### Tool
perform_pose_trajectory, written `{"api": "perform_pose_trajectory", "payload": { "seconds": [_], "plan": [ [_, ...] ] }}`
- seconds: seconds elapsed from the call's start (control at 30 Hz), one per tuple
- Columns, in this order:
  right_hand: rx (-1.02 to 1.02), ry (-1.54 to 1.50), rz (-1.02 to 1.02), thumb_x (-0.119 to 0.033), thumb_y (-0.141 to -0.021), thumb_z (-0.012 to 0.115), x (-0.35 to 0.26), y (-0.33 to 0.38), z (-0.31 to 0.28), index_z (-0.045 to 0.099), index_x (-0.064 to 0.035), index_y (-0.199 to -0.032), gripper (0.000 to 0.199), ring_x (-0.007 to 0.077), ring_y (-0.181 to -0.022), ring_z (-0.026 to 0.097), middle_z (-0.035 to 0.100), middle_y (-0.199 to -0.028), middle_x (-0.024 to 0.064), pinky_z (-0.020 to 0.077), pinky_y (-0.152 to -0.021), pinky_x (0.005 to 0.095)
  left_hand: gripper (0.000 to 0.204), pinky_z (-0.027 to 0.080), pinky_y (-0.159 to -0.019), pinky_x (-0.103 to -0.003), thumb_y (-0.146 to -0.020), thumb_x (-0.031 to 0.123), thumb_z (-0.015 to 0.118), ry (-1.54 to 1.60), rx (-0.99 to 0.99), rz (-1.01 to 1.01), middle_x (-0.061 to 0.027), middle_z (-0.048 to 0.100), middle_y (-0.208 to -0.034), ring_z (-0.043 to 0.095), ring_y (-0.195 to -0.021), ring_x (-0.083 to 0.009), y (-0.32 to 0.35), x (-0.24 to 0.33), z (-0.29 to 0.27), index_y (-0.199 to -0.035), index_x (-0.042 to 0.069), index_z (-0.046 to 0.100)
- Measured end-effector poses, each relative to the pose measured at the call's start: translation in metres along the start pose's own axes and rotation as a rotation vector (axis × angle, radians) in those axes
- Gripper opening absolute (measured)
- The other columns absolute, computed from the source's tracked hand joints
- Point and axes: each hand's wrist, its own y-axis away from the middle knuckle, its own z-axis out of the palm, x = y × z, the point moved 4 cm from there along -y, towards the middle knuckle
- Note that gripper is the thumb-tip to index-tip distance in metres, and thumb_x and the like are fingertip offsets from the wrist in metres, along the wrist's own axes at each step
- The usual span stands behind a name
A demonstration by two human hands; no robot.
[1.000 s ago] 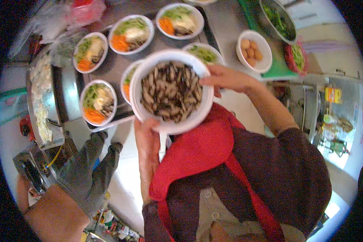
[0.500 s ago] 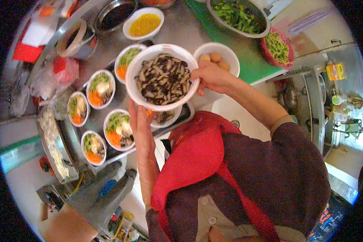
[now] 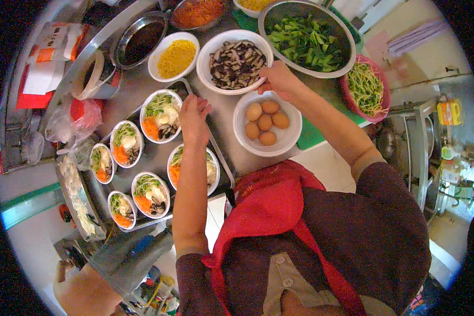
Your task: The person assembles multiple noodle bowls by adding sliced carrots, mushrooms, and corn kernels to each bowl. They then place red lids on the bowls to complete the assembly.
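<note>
Mushroom bowl [image 3: 204, 73]: apparently on the counter [image 3: 221, 126] between corn [image 3: 175, 57] and greens [image 3: 305, 45], just beyond the eggs [image 3: 265, 122], likely for easy reach.
Right hand [image 3: 280, 81]: grip closed on its near right rim, probably to steady it.
Left hand [image 3: 195, 117]: grip loosely open, empty, above the tray's [image 3: 155, 157] edge.
Tray: carries filled bowls [image 3: 163, 140], presumably to group them.

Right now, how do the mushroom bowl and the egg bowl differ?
The mushroom bowl holds many dark and pale slices; the egg bowl shows six brown eggs. The mushroom bowl sits farther from the red apron, the egg bowl nearer. Slices hide most of the mushroom bowl's bottom, while the egg bowl leaves much bare. Both are round and white.
</note>
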Motion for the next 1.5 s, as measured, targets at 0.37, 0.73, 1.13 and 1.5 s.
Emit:
{"api": "perform_pose_trajectory", "payload": {
  "seconds": [0.37,0.73,1.13,1.5],
  "plan": [
    [-0.083,-0.006,0.140,-0.002,-0.076,0.049,0.017,-0.040,0.000,0.051,0.0110,-0.092,0.021,0.0239,-0.052,0.058,0.059,-0.075,0.0182,0.0490,-0.041,0.0306,0.042,0.041,-0.082,-0.037,-0.091,0.038,0.039,0.511,0.100,-0.281,-0.0132,0.051,-0.104,0.050,-0.092,-0.0225,-0.047,0.005,0.043,-0.114,0.004,0.047],
    [0.177,-0.236,0.126,0.002,-0.077,0.049,0.043,-0.059,-0.002,0.048,0.0106,-0.097,0.022,0.0322,-0.079,0.060,0.056,-0.094,0.0224,0.0560,-0.063,0.0416,0.031,0.046,-0.079,-0.042,-0.089,0.018,0.044,0.882,0.376,-0.128,-0.0163,0.048,-0.103,0.050,-0.088,-0.0269,-0.142,-0.016,0.020,-0.115,0.001,0.040],
    [-0.017,0.439,-0.035,-0.013,-0.081,0.057,0.008,-0.010,-0.020,0.040,0.0106,-0.118,0.047,0.0223,-0.086,0.061,0.057,-0.100,0.0183,0.0514,-0.067,0.0303,0.036,0.055,-0.055,-0.047,-0.079,0.003,0.045,0.770,0.493,-0.094,-0.0246,0.053,-0.102,0.060,-0.076,-0.0390,-0.128,0.024,0.010,-0.114,-0.005,0.039],
    [-0.253,0.182,-0.084,-0.030,-0.087,0.051,-0.032,0.035,0.046,0.036,0.0034,-0.125,0.053,0.0186,-0.086,0.058,0.053,-0.113,0.0159,0.0481,-0.056,0.0261,0.034,0.056,-0.048,-0.036,-0.076,0.000,0.041,0.612,0.354,-0.006,-0.0219,0.057,-0.094,0.063,-0.071,-0.0309,0.005,0.066,0.016,-0.109,-0.011,0.041]
  ]
}}
